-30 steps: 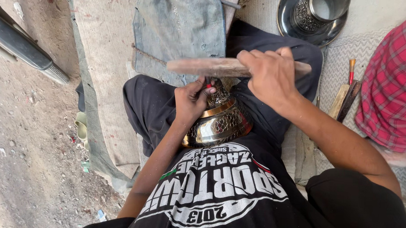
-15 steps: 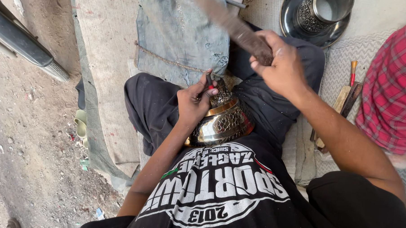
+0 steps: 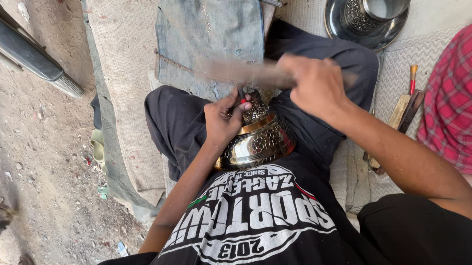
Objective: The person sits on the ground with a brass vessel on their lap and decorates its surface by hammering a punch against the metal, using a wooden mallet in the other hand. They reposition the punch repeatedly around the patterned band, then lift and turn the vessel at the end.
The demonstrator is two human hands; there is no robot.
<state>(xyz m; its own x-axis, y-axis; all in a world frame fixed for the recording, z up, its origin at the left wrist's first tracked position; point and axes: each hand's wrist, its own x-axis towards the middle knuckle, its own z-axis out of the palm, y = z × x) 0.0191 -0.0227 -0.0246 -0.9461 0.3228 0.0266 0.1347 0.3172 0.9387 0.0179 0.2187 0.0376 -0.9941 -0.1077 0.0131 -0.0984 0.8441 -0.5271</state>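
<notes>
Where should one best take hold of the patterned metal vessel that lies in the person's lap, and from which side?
Probably at the wide, rounded belly of the metal vessel, coming from the person's right. The left hand already covers the left side and the narrow neck, where it pinches a small tool. The vessel lies tilted between the legs, neck pointing away, so its right flank is bare.

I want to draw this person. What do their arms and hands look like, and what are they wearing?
Both arms are bare from the short black sleeves of a T-shirt with a white printed design. The left hand and right hand wear no gloves, rings or watch that I can see.
</notes>
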